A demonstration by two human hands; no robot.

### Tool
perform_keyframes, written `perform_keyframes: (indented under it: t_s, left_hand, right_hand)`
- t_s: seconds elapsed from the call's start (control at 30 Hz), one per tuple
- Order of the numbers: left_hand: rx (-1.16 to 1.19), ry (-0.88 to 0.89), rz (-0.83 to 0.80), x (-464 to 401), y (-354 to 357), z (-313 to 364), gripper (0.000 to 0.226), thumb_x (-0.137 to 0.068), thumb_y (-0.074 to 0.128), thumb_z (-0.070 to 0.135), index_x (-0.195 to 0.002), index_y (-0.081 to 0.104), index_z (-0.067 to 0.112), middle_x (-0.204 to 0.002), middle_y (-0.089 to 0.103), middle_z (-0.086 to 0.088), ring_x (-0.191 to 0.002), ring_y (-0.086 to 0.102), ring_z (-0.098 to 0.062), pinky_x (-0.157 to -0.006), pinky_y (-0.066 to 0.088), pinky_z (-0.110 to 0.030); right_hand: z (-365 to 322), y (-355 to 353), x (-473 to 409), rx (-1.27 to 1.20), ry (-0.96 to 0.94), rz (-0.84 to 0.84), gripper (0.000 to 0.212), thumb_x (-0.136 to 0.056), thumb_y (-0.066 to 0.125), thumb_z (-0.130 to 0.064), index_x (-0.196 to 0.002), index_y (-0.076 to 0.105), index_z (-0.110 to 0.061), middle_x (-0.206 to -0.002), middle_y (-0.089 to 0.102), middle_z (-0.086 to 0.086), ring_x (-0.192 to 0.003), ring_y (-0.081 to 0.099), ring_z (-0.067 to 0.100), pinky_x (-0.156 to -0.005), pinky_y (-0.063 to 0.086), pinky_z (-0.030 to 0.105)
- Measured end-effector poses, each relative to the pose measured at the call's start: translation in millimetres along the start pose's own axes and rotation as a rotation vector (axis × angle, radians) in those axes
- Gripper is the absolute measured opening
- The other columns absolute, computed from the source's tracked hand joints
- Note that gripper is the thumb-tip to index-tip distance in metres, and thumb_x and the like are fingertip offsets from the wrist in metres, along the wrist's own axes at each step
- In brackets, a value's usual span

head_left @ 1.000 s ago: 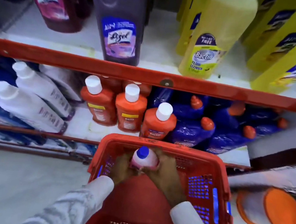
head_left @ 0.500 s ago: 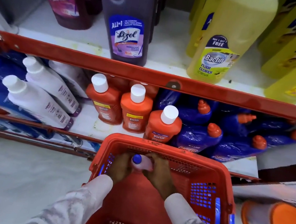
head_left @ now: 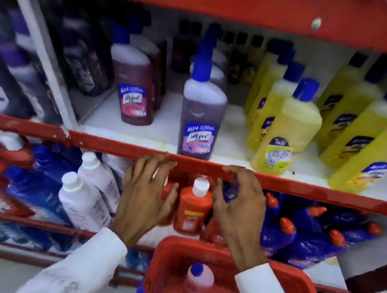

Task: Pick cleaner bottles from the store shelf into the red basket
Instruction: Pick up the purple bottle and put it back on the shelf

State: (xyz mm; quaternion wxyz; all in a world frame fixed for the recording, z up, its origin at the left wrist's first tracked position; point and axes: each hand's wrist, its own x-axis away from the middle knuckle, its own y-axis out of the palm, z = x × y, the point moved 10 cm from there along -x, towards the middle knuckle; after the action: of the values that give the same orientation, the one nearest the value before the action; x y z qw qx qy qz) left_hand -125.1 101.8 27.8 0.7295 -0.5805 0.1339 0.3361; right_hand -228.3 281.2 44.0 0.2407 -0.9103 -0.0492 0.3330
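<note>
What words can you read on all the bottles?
No text can be read for sure; the picture is blurred.
Purple bottle, blue label: blurred, unreadable.
Dark red bottle, blue and pink label: blurred, unreadable.
Front yellow bottle, label: blurred, unreadable.
Orange bottle, yellow strip: too small and blurred.
White bottles, side print: too small.
Pink bottle in the red basket: no label shows.

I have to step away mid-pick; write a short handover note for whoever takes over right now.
Left hand: open, empty, raised in front of the lower shelf.
Right hand: open, empty, fingers curled, beside it.
Between them on the lower shelf stands an orange bottle with a white cap, not yet touched.
Red basket: on the floor below the hands, holding one pink bottle with a blue cap, upright.
Done: one bottle in.
Left: more bottles to pick; the orange one looks like the likely next grab.
</note>
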Motion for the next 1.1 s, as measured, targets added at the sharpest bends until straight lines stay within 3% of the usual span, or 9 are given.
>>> perform_keyframes:
  t_s: [0.1,0.27,0.37,0.47,0.63,0.73,0.83,0.97,1.1]
  left_hand:
    - [-0.084,-0.057,-0.085,-12,12,-21,0.062,-0.079,0.062,0.039,-0.134,0.045,0.017,-0.147,0.044,-0.012,-0.134,0.038,-0.036,-0.114,0.03,-0.054]
    - [-0.127,-0.07,-0.175,-26,28,-37,0.069,-0.076,0.065,0.035,-0.138,0.041,0.018,-0.146,0.045,-0.012,-0.142,0.029,-0.038,-0.117,0.014,-0.068]
    - [-0.123,-0.068,-0.179,-28,26,-35,0.063,-0.074,0.067,0.031,-0.133,0.047,0.017,-0.139,0.052,-0.011,-0.14,0.033,-0.039,-0.116,0.013,-0.07]
    - [-0.111,-0.059,-0.185,-28,24,-36,0.063,-0.076,0.065,0.03,-0.135,0.046,0.018,-0.137,0.053,-0.01,-0.138,0.036,-0.037,-0.117,0.014,-0.07]
    - [-0.061,-0.036,-0.184,-29,26,-43,0.066,-0.077,0.065,0.028,-0.138,0.043,0.021,-0.137,0.053,-0.009,-0.135,0.039,-0.036,-0.117,0.013,-0.069]
    - [-0.046,-0.045,-0.182,-28,29,-45,0.063,-0.078,0.065,0.029,-0.137,0.046,0.021,-0.135,0.056,-0.01,-0.134,0.042,-0.036,-0.118,0.012,-0.068]
    - [-0.05,-0.054,-0.157,-29,28,-44,0.053,-0.078,0.064,0.032,-0.13,0.055,0.019,-0.127,0.061,-0.01,-0.127,0.048,-0.035,-0.117,0.014,-0.069]
    - [-0.027,-0.013,-0.112,-28,28,-44,0.054,-0.077,0.052,0.04,-0.127,0.057,0.02,-0.121,0.061,-0.006,-0.12,0.051,-0.033,-0.115,0.016,-0.069]
    - [-0.068,-0.004,-0.116,-29,30,-46,0.058,-0.074,0.054,0.042,-0.128,0.055,0.023,-0.12,0.06,-0.003,-0.119,0.051,-0.031,-0.115,0.017,-0.066]
  right_hand:
    - [-24,11,-20,-0.014,0.028,0.157,0.057,-0.077,0.074,-0.028,-0.128,0.054,-0.014,-0.125,0.059,0.006,-0.115,0.056,0.028,-0.101,0.048,0.043]
    - [-41,56,-52,-0.094,0.233,0.171,0.099,-0.066,0.086,-0.044,-0.143,0.036,-0.008,-0.141,0.051,0.013,-0.129,0.047,0.031,-0.108,0.043,0.042]
    - [-40,75,-69,-0.262,0.307,0.146,0.101,-0.062,0.09,-0.037,-0.142,0.033,-0.014,-0.136,0.052,0.008,-0.121,0.053,0.025,-0.095,0.05,0.024]
    - [-41,82,-80,-0.364,0.274,0.127,0.095,-0.061,0.089,-0.026,-0.137,0.035,-0.012,-0.129,0.051,0.007,-0.115,0.055,0.024,-0.074,0.042,-0.001]
    - [-60,49,-83,-0.653,0.231,0.124,0.091,-0.054,0.079,-0.028,-0.135,0.038,-0.017,-0.121,0.059,0.006,-0.104,0.063,0.02,-0.073,0.058,0.02]
    - [-84,29,-90,-1.133,0.138,-0.042,0.072,-0.044,0.067,-0.009,-0.115,0.058,-0.009,-0.09,0.072,0.0,-0.077,0.066,0.012,-0.066,0.055,0.025]
    - [-99,26,-85,-1.604,0.279,-0.261,0.055,-0.016,0.075,-0.016,-0.069,0.061,-0.011,-0.065,0.064,0.008,-0.066,0.057,0.029,-0.062,0.046,0.024]
    - [-162,10,-74,-1.877,0.087,-0.689,0.083,-0.029,0.06,-0.025,-0.108,0.045,-0.005,-0.088,0.049,0.012,-0.08,0.045,0.03,-0.075,0.032,0.042]
    - [-180,-8,-68,-1.889,-0.03,-0.85,0.078,-0.035,0.055,-0.027,-0.109,0.045,-0.007,-0.087,0.05,0.011,-0.079,0.041,0.028,-0.073,0.031,0.041]
